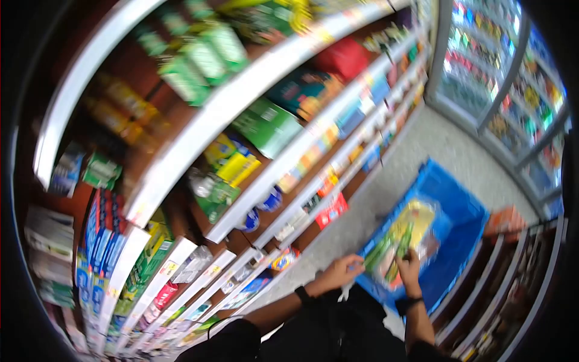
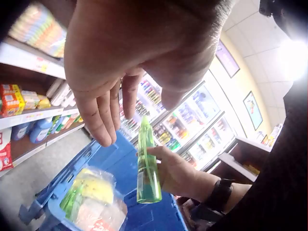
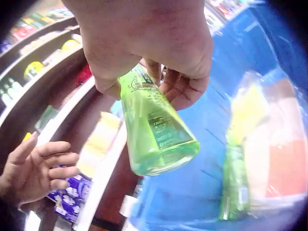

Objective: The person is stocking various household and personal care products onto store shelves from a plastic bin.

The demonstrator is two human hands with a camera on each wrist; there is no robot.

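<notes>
Between long shop shelves (image 1: 241, 130) full of packets and boxes, a blue crate (image 1: 461, 241) is set on the floor. A clear bag of packets (image 1: 413, 223) is laid inside it. Beside the near edge of the crate, the left hand (image 3: 36, 168) is held loose. Its fingers are straight and spread, and nothing is gripped by it. The right hand (image 2: 179, 174) is wrapped round the upper half of a green bottle (image 2: 147, 168). This bottle is held upright in the air over the crate, near the bag but apart from it. The step in hand is judged to be the carrying of the bottle between crate and shelf; which way cannot be told. For the next move a firm grip is called for, since the wide bottom end hangs free, and a path past the left hand is needed.
</notes>
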